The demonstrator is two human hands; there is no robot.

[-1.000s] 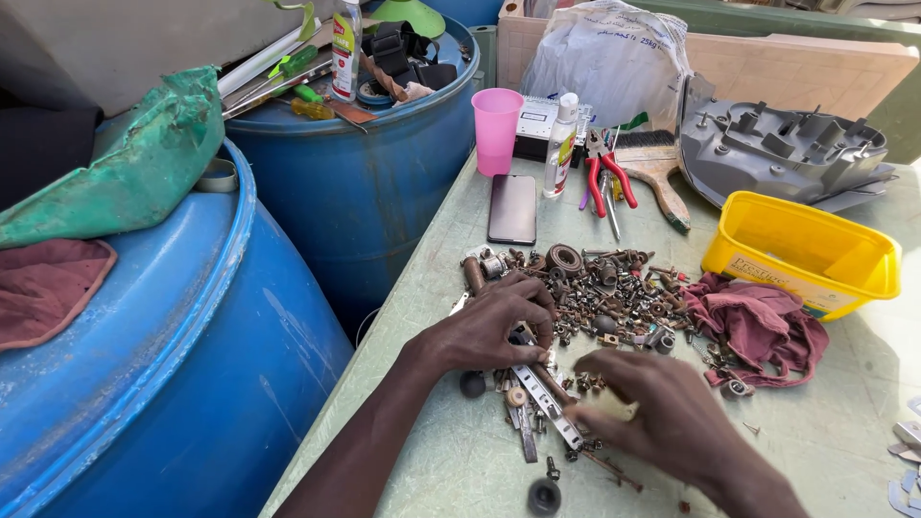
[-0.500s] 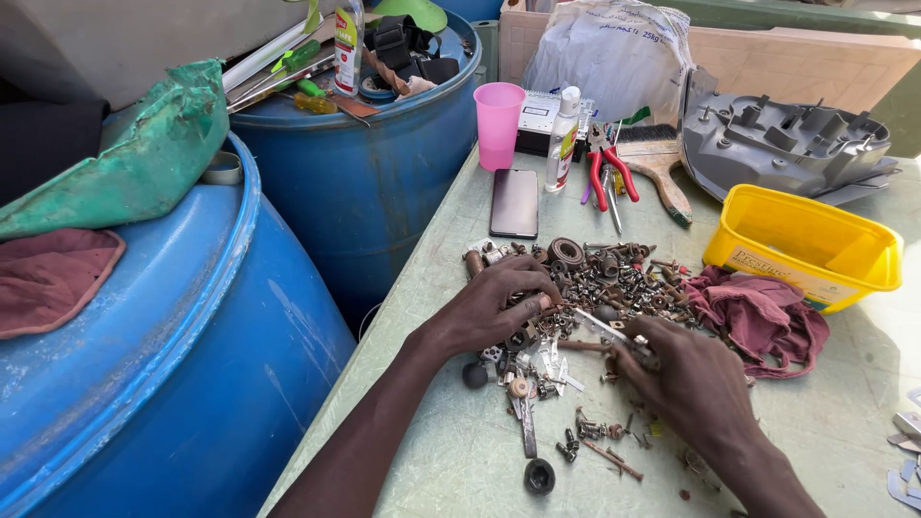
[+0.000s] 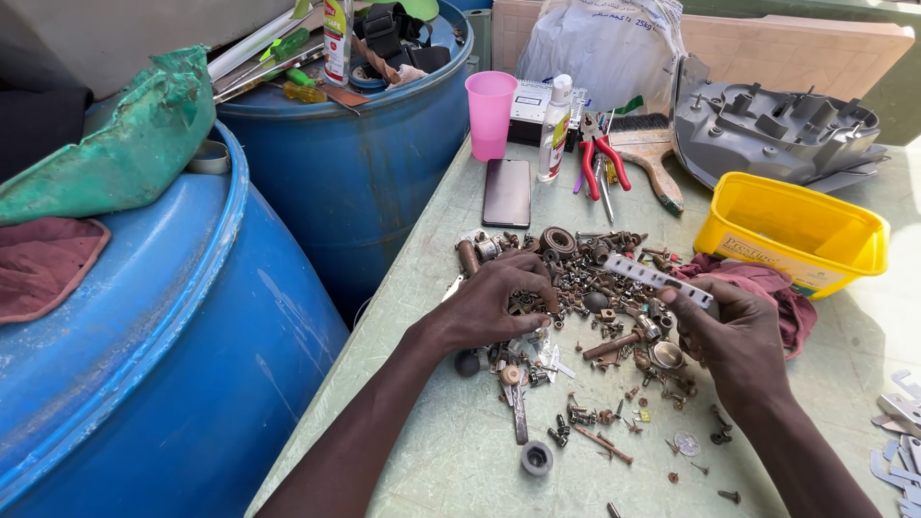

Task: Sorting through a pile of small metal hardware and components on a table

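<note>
Sorting hardware pile (image 3: 585,278): perforated strip (image 3: 657,280) pinched by R hand (image 3: 734,331), long axis toward pile; L hand (image 3: 494,302) curled on pile, nothing seen gripped.

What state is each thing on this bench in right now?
Metal strip: lifted, pinched by right hand.
Left hand: resting in the hardware pile.
Pink cup: upright.
Phone: flat, screen dark.
Yellow tub: open.
Pliers: lying flat.
</note>
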